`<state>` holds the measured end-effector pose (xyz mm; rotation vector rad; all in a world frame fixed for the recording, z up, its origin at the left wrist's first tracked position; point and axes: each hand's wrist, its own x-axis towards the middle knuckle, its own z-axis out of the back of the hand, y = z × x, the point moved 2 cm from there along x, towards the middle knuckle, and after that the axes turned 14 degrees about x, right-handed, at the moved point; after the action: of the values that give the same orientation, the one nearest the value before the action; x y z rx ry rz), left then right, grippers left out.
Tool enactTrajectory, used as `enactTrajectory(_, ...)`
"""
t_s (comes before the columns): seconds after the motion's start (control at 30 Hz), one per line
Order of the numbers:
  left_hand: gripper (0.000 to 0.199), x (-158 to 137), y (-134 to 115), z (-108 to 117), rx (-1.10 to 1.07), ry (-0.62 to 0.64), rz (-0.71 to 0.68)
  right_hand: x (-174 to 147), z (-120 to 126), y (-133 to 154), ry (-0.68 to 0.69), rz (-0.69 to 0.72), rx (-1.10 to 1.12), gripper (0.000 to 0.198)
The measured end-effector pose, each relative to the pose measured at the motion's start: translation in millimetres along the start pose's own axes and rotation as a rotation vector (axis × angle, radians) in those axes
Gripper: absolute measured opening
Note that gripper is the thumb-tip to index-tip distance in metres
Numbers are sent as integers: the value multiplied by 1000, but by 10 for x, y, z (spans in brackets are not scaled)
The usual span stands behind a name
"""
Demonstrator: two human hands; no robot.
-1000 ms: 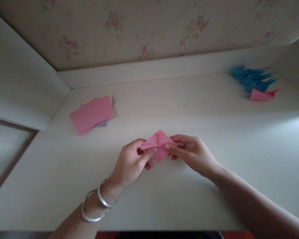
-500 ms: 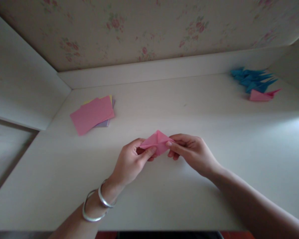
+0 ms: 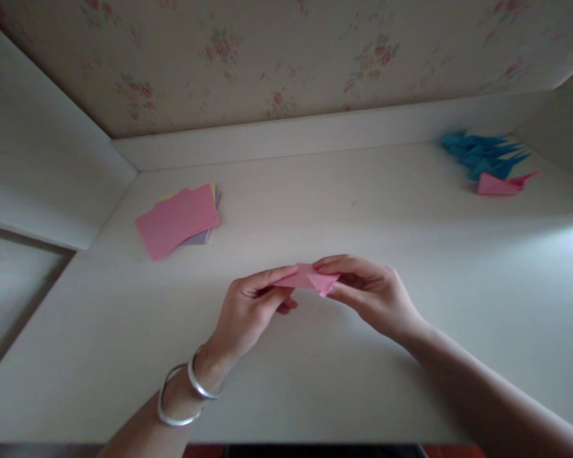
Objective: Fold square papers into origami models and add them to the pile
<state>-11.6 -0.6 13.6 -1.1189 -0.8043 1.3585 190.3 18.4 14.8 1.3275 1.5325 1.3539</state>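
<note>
A small piece of folded pink paper (image 3: 304,277) is held between my two hands, above the middle of the white table. My left hand (image 3: 251,312) pinches its left end between thumb and index finger. At the other end, my right hand (image 3: 375,292) grips the paper with thumb and fingertips, where a pointed flap hangs toward me. My fingertips cover parts of both ends. Two silver bangles (image 3: 203,381) circle my left wrist.
On the left of the white table (image 3: 286,369) lies a stack of pink, yellow and purple paper sheets (image 3: 176,219). Several blue folded paper figures (image 3: 487,152) and one pink folded figure (image 3: 499,184) sit at the back right. A floral wall (image 3: 267,63) rises behind.
The pink paper has turned from an open diamond shape to a narrower one with a flap pointing down at the right. My fingers have shifted along its edges.
</note>
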Motion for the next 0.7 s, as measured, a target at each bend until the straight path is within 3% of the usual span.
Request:
enactTrajectory(0.17, 26, -30, -87, 22, 9, 33, -121, 5, 2, 74, 145, 253, -189, 21)
enactTrajectory(0.33, 30, -33, -118, 61, 78, 69, -292, -1, 20, 94, 213, 364, -275, 23)
enactTrajectory(0.47, 26, -28, -130, 75, 224, 64, -440, -17, 26, 94, 226, 368, -267, 22)
enactTrajectory(0.7, 23, -27, -132, 81, 372, 42, -646, -33, 64, 100, 186, 241, -96, 16)
